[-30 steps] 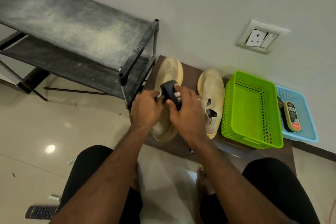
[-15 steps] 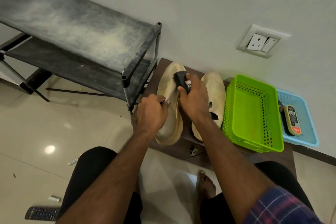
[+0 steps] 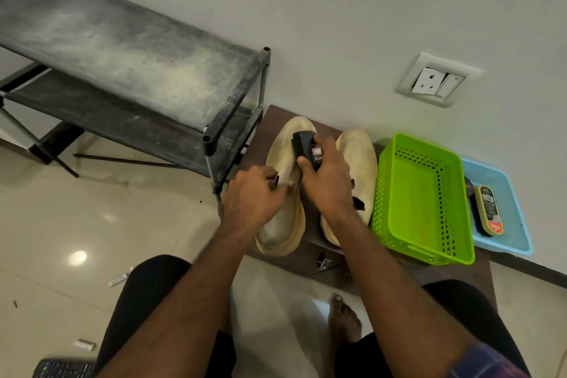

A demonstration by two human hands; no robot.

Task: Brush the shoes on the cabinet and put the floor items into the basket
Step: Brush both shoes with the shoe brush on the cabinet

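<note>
Two cream shoes lie side by side on a low brown cabinet (image 3: 310,261). My left hand (image 3: 254,196) grips the side of the left shoe (image 3: 283,224) near its opening. My right hand (image 3: 326,184) holds a black shoe brush (image 3: 303,144) against the toe half of that shoe. The right shoe (image 3: 360,156) is partly hidden behind my right hand. A green basket (image 3: 395,233) stands just right of the shoes with nothing visible in it. On the floor at lower left lie a remote control (image 3: 64,368), a small white wrapper (image 3: 83,345) and a white stick-like item (image 3: 118,280).
A dusty black two-tier rack (image 3: 122,49) stands left of the cabinet, its post close to my left hand. A blue tray (image 3: 515,242) beyond the basket holds a shoe polish sponge (image 3: 489,210). A wall socket (image 3: 435,80) is above. My knees and bare foot (image 3: 345,319) are below.
My right hand has pushed the brush from the shoe's middle toward the toe. My left hand has kept its grip on the left shoe.
</note>
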